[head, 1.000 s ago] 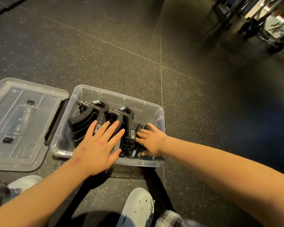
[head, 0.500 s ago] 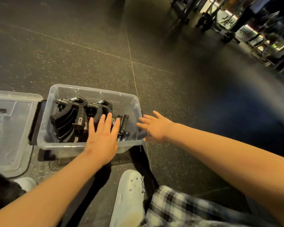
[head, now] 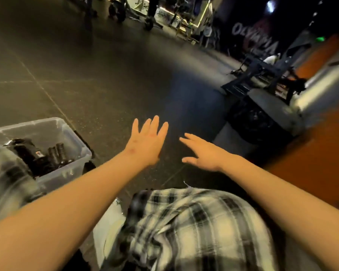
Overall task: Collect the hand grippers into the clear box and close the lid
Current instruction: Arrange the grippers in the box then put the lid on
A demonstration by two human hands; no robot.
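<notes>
Head view shows your left hand [head: 147, 142] and right hand [head: 203, 151] stretched out side by side over the dark speckled floor [head: 106, 85], palms down, fingers [head: 155, 124] spread and holding nothing. Well off to your left sits the clear box [head: 74, 145], uncovered, with black hand grippers [head: 37, 155] piled inside; motion blur makes their number hard to tell. Your plaid-clad knee [head: 194, 222] fills the lower middle, with gym equipment [head: 262, 75] beyond on the right.
</notes>
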